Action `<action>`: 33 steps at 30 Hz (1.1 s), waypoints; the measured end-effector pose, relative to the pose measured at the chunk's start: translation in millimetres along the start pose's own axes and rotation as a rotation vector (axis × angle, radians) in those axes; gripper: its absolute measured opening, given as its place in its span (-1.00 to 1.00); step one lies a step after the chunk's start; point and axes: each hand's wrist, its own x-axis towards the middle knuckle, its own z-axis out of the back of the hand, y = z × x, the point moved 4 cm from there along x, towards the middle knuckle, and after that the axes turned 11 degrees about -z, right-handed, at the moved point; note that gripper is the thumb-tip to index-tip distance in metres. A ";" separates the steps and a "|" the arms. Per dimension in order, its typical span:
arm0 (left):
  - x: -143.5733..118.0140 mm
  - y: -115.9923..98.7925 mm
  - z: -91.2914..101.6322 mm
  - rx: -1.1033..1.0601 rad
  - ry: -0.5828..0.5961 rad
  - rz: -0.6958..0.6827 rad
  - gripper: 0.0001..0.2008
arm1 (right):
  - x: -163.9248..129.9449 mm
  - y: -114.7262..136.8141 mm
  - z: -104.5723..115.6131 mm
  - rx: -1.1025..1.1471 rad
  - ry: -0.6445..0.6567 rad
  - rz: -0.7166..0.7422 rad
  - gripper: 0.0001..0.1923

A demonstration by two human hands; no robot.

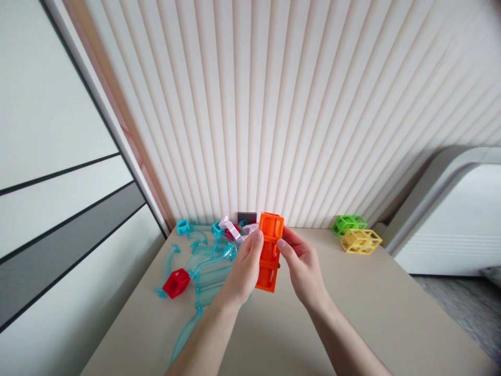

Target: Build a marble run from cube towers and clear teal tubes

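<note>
— Hands are meeting over the table [352, 313] in the head view: the left hand [242, 271] is pinching the orange stack of open-frame cubes [269, 250] along its left edge, and the right hand [301, 269] is closing on its right edge with thumb and fingertips. The stack is being held upright in the air, above the tabletop and near the ribbed wall [274, 104].

— What is looking risky to you?

— Only fingertips are carrying it, I think. If the two hands are pushing unevenly, the cubes could be popping apart at a joint, and the lower one could be dropping.

— Onto what?

— Onto the clear teal track pieces [203, 271] lying just below and left, beside the red cube [177, 282]. Those thin curves are looking easy to knock off the table's left edge.

— And the green cube [348, 224] and yellow cube [360, 241]?

— They are sitting well apart on the right, out of harm's way.
</note>
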 end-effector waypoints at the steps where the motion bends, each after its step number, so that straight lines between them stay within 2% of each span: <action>1: -0.6 0.6 -0.1 -0.025 -0.002 0.008 -0.39 | 0.2 0.4 0.1 0.005 -0.001 -0.004 -0.53; 4: -0.5 0.8 0.9 -0.094 -0.012 0.002 -0.38 | 0.2 0.4 0.1 0.026 0.018 0.005 -0.55; 8: 2.0 -2.3 3.4 -0.125 0.004 0.000 -0.50 | -2.1 0.4 -1.2 0.013 0.043 0.062 -0.56; 12: 1.5 -4.2 0.1 -0.263 0.017 0.079 -0.53 | -4.8 -0.1 -3.4 -0.021 0.044 0.053 -0.57; 17: -0.7 -1.8 -5.4 -0.401 -0.031 0.181 -0.56 | -6.9 0.4 -5.5 -0.045 0.047 0.012 -0.51; 28: -1.9 -4.3 -9.4 -0.492 -0.058 0.142 -0.63 | -14.3 5.4 -10.0 -0.048 0.056 0.054 -0.53; 33: -3.0 -5.0 -12.7 -0.481 -0.045 0.142 -0.60 | -13.9 5.6 -8.4 -0.045 0.032 0.061 -0.52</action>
